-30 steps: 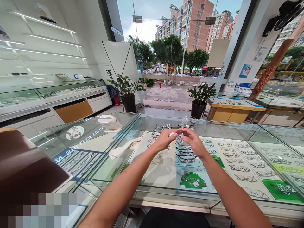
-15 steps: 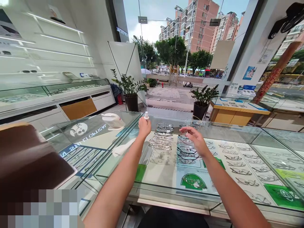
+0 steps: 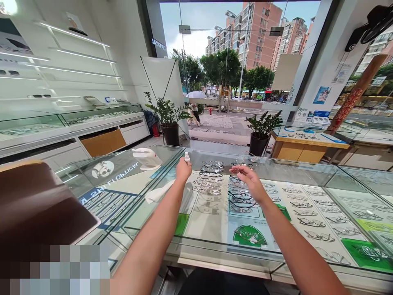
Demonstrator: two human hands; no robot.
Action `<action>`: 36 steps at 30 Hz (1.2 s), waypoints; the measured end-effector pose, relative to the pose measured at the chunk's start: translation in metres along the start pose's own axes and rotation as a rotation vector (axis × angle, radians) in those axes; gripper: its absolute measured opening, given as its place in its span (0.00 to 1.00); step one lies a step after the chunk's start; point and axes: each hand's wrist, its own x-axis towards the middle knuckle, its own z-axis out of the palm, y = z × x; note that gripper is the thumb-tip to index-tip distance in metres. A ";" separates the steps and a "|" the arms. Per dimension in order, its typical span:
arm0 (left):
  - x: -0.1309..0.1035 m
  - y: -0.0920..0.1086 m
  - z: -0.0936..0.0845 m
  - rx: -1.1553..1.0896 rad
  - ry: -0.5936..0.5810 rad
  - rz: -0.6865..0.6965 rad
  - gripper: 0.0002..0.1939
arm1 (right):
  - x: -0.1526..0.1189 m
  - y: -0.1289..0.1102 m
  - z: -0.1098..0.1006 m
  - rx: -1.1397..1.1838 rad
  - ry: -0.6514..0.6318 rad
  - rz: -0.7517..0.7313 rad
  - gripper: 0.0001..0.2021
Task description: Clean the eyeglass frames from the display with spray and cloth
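Observation:
My left hand [image 3: 183,169] is wrapped round a small white spray bottle [image 3: 187,157], its nozzle pointing up, over the glass display counter [image 3: 215,241]. To its right, my right hand [image 3: 248,177] pinches a pair of thin-rimmed glasses [image 3: 244,157], whose clear lenses are hard to make out against the glass. Below and between the hands, several glasses [image 3: 211,178] form a column. Another column of glasses [image 3: 242,200] runs beneath my right hand. A white cloth [image 3: 158,193] lies on the counter left of my left forearm.
A white device [image 3: 145,157] stands on the counter at the left. A dark brown object [image 3: 46,205] fills the near left. More glasses [image 3: 311,222] are on display at the right. Two potted plants [image 3: 170,133] [image 3: 258,143] stand beyond the counter, before the glass front.
The bottle and my left hand have come down slightly and nearer. My right hand has shifted a little left with the glasses. People under an umbrella have appeared outside.

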 end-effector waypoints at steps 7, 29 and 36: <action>-0.019 0.024 -0.006 -0.013 0.206 -0.041 0.35 | 0.001 0.000 -0.001 0.042 0.008 -0.001 0.15; -0.084 -0.031 -0.109 0.405 -0.303 0.168 0.16 | 0.004 0.005 -0.008 0.000 0.018 0.024 0.16; -0.068 -0.029 -0.104 0.256 -0.334 0.139 0.12 | 0.004 0.006 -0.008 0.004 0.013 0.023 0.16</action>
